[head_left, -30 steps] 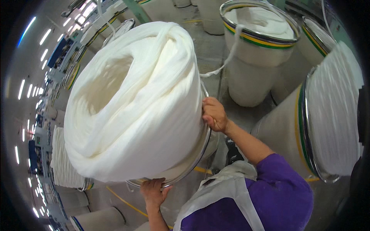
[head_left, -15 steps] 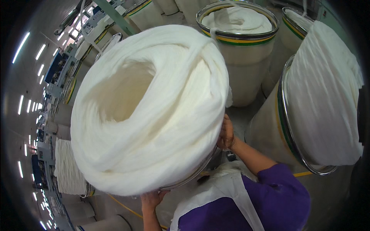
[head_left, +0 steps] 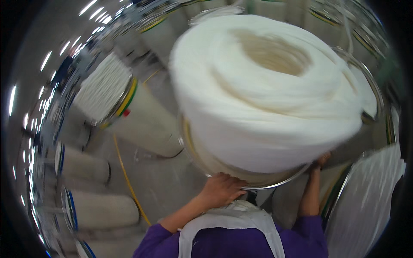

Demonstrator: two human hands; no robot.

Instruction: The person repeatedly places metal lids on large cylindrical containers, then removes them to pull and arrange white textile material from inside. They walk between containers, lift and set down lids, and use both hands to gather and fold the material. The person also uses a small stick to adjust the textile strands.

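A tall coil of white sliver (head_left: pixel 262 129) rises out of a round sliver can with a shiny metal rim (head_left: pixel 275 185), right in front of me. The coil has a hollow in its middle and stands well above the rim. My left hand (head_left: pixel 221 189) is closed over the near rim, its fingers lying over the edge. Farther right, my right hand (head_left: pixel 322 161) is at the same can's rim, partly hidden beneath the coil's overhang; its fingers look bent around the edge. Motion smears the coil slightly.
On the left stands a can heaped with white sliver (head_left: pixel 105 90), its band yellow and green. Several blue-banded cans (head_left: pixel 103 208) line the lower left beside a yellow floor line (head_left: pixel 124 172). A heaped can (head_left: pixel 365 206) is close on my right; another can (head_left: pixel 370 90) stands behind the coil.
My view has swung, so the coil appears farther right and more upright. My left hand has come up from below the coil onto the near rim; my right hand now shows lower at the rim.
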